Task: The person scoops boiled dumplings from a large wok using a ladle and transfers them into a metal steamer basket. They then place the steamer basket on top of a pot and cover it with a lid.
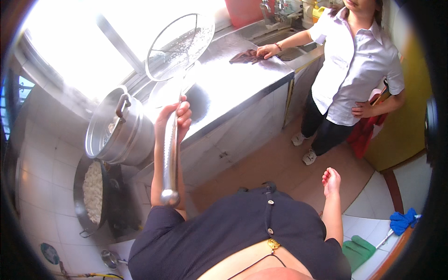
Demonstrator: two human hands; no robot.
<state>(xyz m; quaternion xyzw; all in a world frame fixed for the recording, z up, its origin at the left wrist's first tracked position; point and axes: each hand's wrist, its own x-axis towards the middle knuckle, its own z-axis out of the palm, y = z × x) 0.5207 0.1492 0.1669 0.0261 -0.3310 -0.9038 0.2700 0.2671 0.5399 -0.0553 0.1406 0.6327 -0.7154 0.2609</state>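
My left hand [180, 113] grips the metal handle of a large round skimmer [180, 47], whose perforated bowl is raised over the counter by the window. Left of that hand stands a steaming aluminium pot [134, 129] with a brown side handle; some pale food shows inside. Nearer me, a dark wok [78, 196] holds many pale pieces that look like dumplings [92, 192]. My right hand [331, 182] hangs away from the counter on the right, fingers curled in, holding nothing that I can see.
A person in a white shirt [344, 66] stands beyond the counter [238, 80], one hand on a dark cloth [245, 56] near the sink [287, 35]. A small metal pan [110, 259] lies at the lower left. A green-headed mop or duster [358, 250] is at the lower right.
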